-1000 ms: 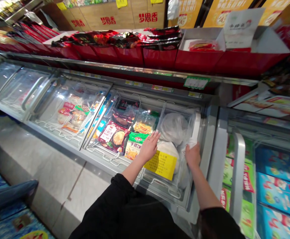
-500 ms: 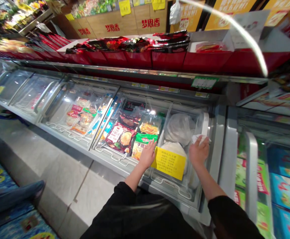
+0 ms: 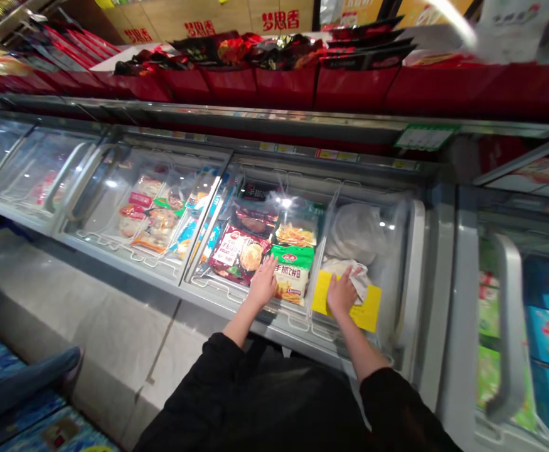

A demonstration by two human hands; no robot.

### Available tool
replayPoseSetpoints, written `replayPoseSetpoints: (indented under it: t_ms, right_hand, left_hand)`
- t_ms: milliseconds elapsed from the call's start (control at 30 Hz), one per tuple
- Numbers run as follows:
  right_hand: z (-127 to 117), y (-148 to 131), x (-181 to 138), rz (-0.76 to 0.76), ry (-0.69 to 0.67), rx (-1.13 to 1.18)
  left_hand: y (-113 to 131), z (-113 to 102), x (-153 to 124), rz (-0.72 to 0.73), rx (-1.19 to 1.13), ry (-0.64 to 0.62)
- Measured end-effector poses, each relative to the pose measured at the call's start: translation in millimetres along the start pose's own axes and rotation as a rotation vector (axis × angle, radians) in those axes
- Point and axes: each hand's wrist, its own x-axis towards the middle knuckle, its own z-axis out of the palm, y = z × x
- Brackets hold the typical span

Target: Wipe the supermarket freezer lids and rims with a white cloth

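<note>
My left hand (image 3: pixel 263 284) lies with its fingers stretched out on the glass lid (image 3: pixel 399 276) of a chest freezer, over the edge between a maroon food packet (image 3: pixel 231 251) and a green-topped packet (image 3: pixel 293 270) inside. Under my right hand (image 3: pixel 342 294) is a crumpled white cloth (image 3: pixel 359 281), pressed against the glass. A yellow paper sign (image 3: pixel 371 309) is on the lid, partly covered by that hand and the cloth. Beneath the glass, to the right of the packets, cloudy plastic-wrapped bundles (image 3: pixel 355 232) sit in a wire compartment.
More freezer sections (image 3: pixel 137 207) run off to the left. Another freezer with a pale handle (image 3: pixel 509 320) stands at right. Red boxes (image 3: pixel 283 85) of dark packets line the shelf behind. At lower left, a person's leg (image 3: pixel 24 380) shows beside blue patterned boxes (image 3: pixel 58 427).
My right hand has moved left with the cloth, from near the lid's right handle onto the yellow sign. My left hand has shifted slightly left across the glass. The view has shifted closer.
</note>
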Motion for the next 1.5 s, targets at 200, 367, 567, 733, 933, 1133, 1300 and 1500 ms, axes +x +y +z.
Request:
replayPoseSetpoints:
  t_ms: [200, 367, 567, 733, 933, 1133, 1300, 1500]
  right_hand:
    - [35.9, -113.8, -56.9, -0.203, -0.233, -0.030]
    - [71.5, -208.8, -96.1, -0.340, -0.173, -0.023]
    - [88.5, -232.2, -103.3, -0.388, -0.110, 0.016]
    - [80.4, -158.0, -86.5, -0.090, 0.140, 0.051]
    - [88.7, -175.0, -55.4, -0.038, 0.209, 0.021]
    - [110.9, -338.6, -14.8, -0.360, 0.023, -0.068]
    - [107.4, -385.5, 21.2, -0.597, -0.016, -0.044]
    - [87.6, -330.8, 67.9, -0.274, 0.107, -0.113]
  left_hand:
    - [-114.8, -37.6, 9.7, 0.019, 0.080, 0.019]
    - [-218.3, -73.3, 7.0, 0.128, 0.167, 0.000]
    - [-276.1, -84.4, 8.4, 0.421, 0.297, -0.026]
    - [-274.3, -78.7, 6.7, 0.426, 0.274, 0.039]
    - [-275.5, -80.6, 8.9, 0.457, 0.225, 0.053]
    - [-280.4, -81.9, 5.0, 0.416, 0.076, 0.043]
    - [-283.2, -98.7, 31.9, 0.404, 0.014, 0.056]
    - [-290.5, -127.7, 120.6, 0.309, 0.065, 0.125]
